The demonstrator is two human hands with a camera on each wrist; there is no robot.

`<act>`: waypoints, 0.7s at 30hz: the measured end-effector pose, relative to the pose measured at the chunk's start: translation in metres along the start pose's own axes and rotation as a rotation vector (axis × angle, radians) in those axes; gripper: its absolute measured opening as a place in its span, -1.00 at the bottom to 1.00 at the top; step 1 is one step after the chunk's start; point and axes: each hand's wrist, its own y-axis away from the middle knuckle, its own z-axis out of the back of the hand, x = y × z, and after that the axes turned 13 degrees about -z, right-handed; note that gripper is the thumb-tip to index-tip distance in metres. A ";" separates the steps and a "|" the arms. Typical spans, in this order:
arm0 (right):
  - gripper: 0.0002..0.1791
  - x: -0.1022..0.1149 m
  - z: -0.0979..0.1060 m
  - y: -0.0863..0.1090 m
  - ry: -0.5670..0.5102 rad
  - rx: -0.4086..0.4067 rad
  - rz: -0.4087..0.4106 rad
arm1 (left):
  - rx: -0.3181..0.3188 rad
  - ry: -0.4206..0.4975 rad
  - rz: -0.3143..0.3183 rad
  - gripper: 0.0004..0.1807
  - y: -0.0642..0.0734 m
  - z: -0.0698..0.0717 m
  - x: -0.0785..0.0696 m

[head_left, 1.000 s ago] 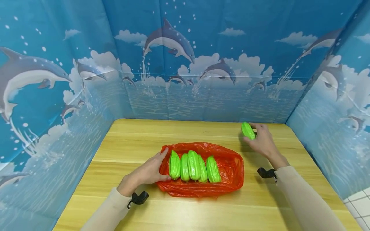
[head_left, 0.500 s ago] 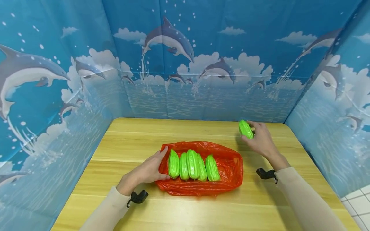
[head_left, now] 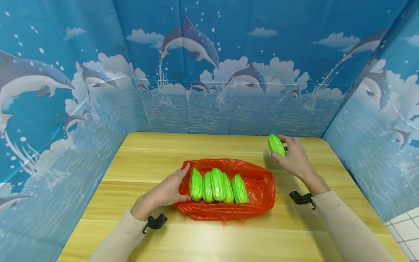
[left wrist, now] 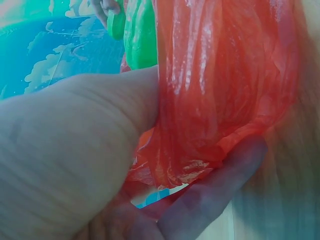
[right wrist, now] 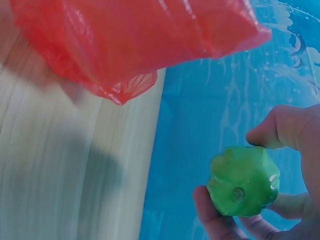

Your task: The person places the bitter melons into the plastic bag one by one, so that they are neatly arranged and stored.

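Observation:
A red plastic bag (head_left: 258, 189) lies on the table with its mouth spread upward. Several glossy green ridged bitter melons (head_left: 218, 184) stand side by side in its left and middle part. My left hand (head_left: 168, 189) grips the bag's left end; in the left wrist view the thumb goes behind the red film (left wrist: 210, 75) and a finger lies on its outer side. Beyond the bag's far right corner, my right hand (head_left: 294, 158) holds one more bitter melon (head_left: 276, 145) above the table. The right wrist view shows that bitter melon (right wrist: 242, 181) end-on between thumb and fingers.
The wooden table (head_left: 209, 238) spreads around the bag. Blue dolphin-printed sheeting (head_left: 209, 109) stands behind the table and at both sides. Each wrist wears a black camera mount, as with the right mount (head_left: 300, 197). White floor tiles (head_left: 406, 225) show at the lower right.
My right hand has shifted slightly left with the bitter melon. My left hand stays at the bag's left end, and the bitter melons in the bag look unchanged.

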 end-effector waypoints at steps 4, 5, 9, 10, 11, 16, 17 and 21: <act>-0.09 0.005 0.002 0.003 -0.007 0.003 0.001 | -0.002 -0.002 -0.007 0.32 -0.001 0.001 -0.001; -0.09 0.006 0.003 0.004 -0.007 0.006 0.001 | -0.001 -0.003 -0.008 0.32 -0.001 0.002 -0.001; -0.09 0.011 0.005 0.007 -0.008 0.017 -0.002 | 0.003 -0.007 -0.011 0.31 0.000 0.003 -0.003; -0.09 0.012 0.005 0.008 -0.007 0.019 -0.001 | 0.005 -0.011 -0.008 0.31 0.000 0.004 -0.003; -0.09 0.013 0.006 0.009 -0.007 0.022 -0.002 | 0.004 -0.012 -0.010 0.32 0.000 0.004 -0.003; -0.09 0.020 0.008 0.013 -0.010 0.031 -0.009 | 0.002 -0.006 -0.007 0.31 0.000 0.006 -0.004; -0.09 0.021 0.009 0.014 -0.011 0.034 -0.012 | -0.001 -0.002 -0.009 0.31 0.000 0.006 -0.005; -0.09 0.026 0.011 0.017 -0.013 0.042 -0.017 | -0.004 0.001 -0.044 0.32 -0.003 0.000 0.015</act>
